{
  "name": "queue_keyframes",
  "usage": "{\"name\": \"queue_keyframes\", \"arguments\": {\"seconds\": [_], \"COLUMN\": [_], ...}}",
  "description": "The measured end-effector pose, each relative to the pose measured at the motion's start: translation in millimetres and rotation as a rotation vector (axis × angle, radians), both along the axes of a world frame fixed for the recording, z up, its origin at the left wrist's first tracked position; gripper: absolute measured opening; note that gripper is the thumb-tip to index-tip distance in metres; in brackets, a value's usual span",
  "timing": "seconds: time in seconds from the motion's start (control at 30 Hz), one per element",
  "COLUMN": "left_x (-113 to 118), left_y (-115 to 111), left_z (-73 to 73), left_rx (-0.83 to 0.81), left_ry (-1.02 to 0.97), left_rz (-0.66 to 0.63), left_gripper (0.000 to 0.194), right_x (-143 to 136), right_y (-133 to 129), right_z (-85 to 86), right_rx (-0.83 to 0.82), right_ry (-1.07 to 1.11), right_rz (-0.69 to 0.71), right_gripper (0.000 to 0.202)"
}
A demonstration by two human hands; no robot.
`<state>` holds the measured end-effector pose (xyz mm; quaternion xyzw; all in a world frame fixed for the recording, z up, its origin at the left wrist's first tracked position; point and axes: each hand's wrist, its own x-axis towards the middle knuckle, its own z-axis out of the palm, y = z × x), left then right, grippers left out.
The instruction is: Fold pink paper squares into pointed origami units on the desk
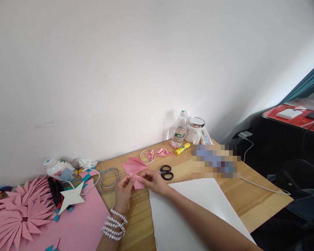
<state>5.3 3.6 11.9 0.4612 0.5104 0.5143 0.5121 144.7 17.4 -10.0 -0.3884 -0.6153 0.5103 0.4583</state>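
Note:
Both hands meet over the wooden desk, pinching one small folded pink paper (136, 182) between them. My left hand (125, 191), with beaded bracelets on the wrist, grips its left side. On its right side are the closed fingers of my right hand (154, 182). Just behind the hands lies a larger sheet of pink paper (134, 165). Black-handled scissors (166, 172) rest right of my right hand, their blades partly hidden by it. Small folded pink pieces (164, 152) and a yellow glue stick (182, 149) lie farther back.
A white sheet (183, 216) lies under my right forearm. At the back stand a water bottle (179, 129) and a white mug (195, 130). To the left are a coiled cable (109, 180), a white paper star (72, 197), pink paper fans (23, 218) and a white bottle (59, 169).

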Motion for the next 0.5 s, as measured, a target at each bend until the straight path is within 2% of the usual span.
{"name": "queue_keyframes", "arguments": {"seconds": [0.1,0.23,0.4,0.5], "left_x": [1.9,-0.7,-3.0,-2.0], "left_y": [-1.0,0.3,1.1,1.0], "left_z": [0.3,-1.7,-3.3,-4.4], "left_rx": [-0.017,-0.032,0.015,-0.013], "left_ry": [0.026,0.042,-0.081,-0.136], "left_rz": [-0.019,0.017,0.076,0.110], "left_gripper": [0.025,0.028,0.024,0.025], "right_x": [0.3,1.2,1.6,3.1], "right_y": [-0.3,-0.7,-2.2,-3.4], "right_z": [0.4,-2.6,-2.1,2.2], "right_rx": [0.013,0.005,-0.011,-0.029], "right_ry": [0.010,-0.039,-0.051,-0.019], "right_rz": [-0.014,0.002,0.056,0.028], "right_gripper": [0.026,0.026,0.027,0.027]}}
